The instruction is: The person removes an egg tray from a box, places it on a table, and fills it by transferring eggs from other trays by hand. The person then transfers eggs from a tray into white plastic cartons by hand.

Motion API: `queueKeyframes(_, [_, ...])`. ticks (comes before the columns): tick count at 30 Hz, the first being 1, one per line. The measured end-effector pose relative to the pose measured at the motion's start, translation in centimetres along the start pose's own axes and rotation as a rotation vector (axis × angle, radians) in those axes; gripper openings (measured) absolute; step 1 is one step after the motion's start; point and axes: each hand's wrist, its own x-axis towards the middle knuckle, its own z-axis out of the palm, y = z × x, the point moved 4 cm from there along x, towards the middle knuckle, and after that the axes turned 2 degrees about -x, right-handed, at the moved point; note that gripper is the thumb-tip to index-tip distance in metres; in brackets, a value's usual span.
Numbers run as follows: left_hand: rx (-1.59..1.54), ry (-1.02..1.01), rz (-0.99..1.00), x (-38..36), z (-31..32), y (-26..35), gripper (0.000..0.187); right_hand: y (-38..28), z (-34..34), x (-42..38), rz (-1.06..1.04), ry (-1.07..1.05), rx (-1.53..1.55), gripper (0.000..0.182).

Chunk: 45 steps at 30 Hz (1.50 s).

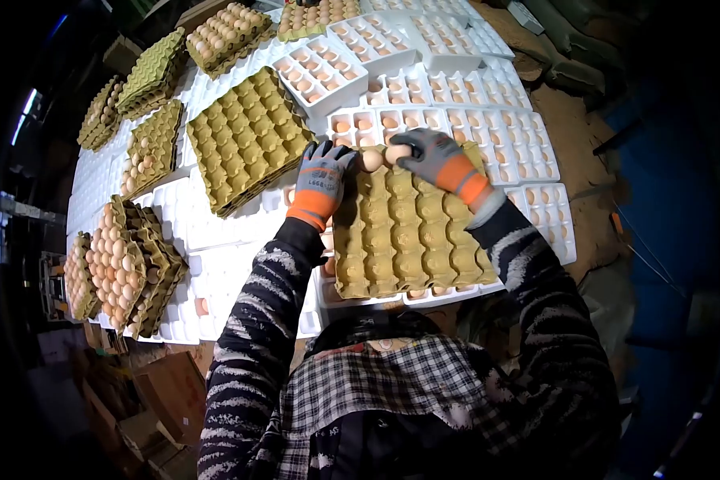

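Note:
Both hands wear grey and orange gloves. My right hand [440,164] pinches a pale brown egg [398,153] over the far end of a yellowish pulp egg tray [404,232]. Just left of it, another egg [371,161] sits at the tray's far left corner. My left hand [322,180] is beside that corner, its fingers stretched forward and nothing visible in them, with the fingertips close to the second egg. The other cups of this tray hold no eggs. White foam egg boxes [508,148] with eggs in their cells show beyond and to the right of it.
A stack of pulp trays [248,140] stands left of my left hand. Trays full of eggs [116,264] lean at the near left. More egg-filled trays [228,36] are at the back, near a raised foam box [320,76]. Cardboard boxes [172,392] lie below the table's left side.

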Motion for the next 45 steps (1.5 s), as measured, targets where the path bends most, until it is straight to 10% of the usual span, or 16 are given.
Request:
queueKeyframes(2, [-0.479,0.233,-0.17,-1.1,-2.7,-0.6,0.05,2.5,-0.8,-0.3,0.274,0.042,0.853,0.033])
queueKeyframes(4, [-1.145,0.402,-0.405,-3.3,-2.1,-2.4,0.053,1.4,-1.2,0.3,0.305,0.008,0.842,0.035])
queueKeyframes(5, [-1.313,0.395,-0.478,-5.1,-2.1,-3.1,0.05,0.1,-0.8,1.1,-0.032,0.074,0.327,0.038])
queueKeyframes(8, [-1.565,0.393,-0.562,-12.0,-3.5,-5.1,0.053,-3.9,3.6,2.4,-0.039,-0.128,-0.237,0.04])
queueKeyframes(12, [-1.319,0.35,-0.759,-23.9,-8.8,-7.5,0.052,-3.8,2.9,2.9,-0.029,0.026,-0.196,0.034])
queueKeyframes(17, [-1.041,0.224,-0.866,-38.1,-9.6,-9.6,0.05,-20.4,2.5,-4.0,-0.127,-0.08,0.28,0.037])
queueKeyframes(23, [-0.439,-0.065,-0.306,-40.8,-4.7,-6.8,0.053,-26.1,23.5,-12.9,-0.23,-0.715,-0.218,0.038])
queueKeyframes(28, [-0.495,-0.059,-0.196,-41.0,-3.3,-8.6,0.063,-28.8,26.4,-13.1,-0.168,-0.317,-0.04,0.03])
queueKeyframes(32, [-0.548,-0.088,-0.113,-41.7,-1.5,-9.9,0.07,-30.9,31.1,-12.8,-0.399,-0.493,-0.358,0.044])
queueKeyframes(34, [-0.498,-0.117,-0.06,-41.2,-2.3,-9.8,0.071,-30.5,26.1,-11.7,-0.303,-0.215,-0.056,0.05])
queueKeyframes(39, [-0.492,-0.145,-0.057,-43.2,1.0,-10.5,0.068,-25.0,12.6,-9.9,0.384,0.22,-0.679,0.096])
queueKeyframes(41, [-0.529,-0.188,-0.093,-42.6,0.3,-10.5,0.066,-19.4,13.9,-10.6,0.544,-0.096,-0.717,0.085])
queueKeyframes(45, [-0.549,-0.026,-0.064,-42.2,-0.8,-10.7,0.051,-23.3,6.8,-9.2,0.475,0.081,-0.536,0.053])
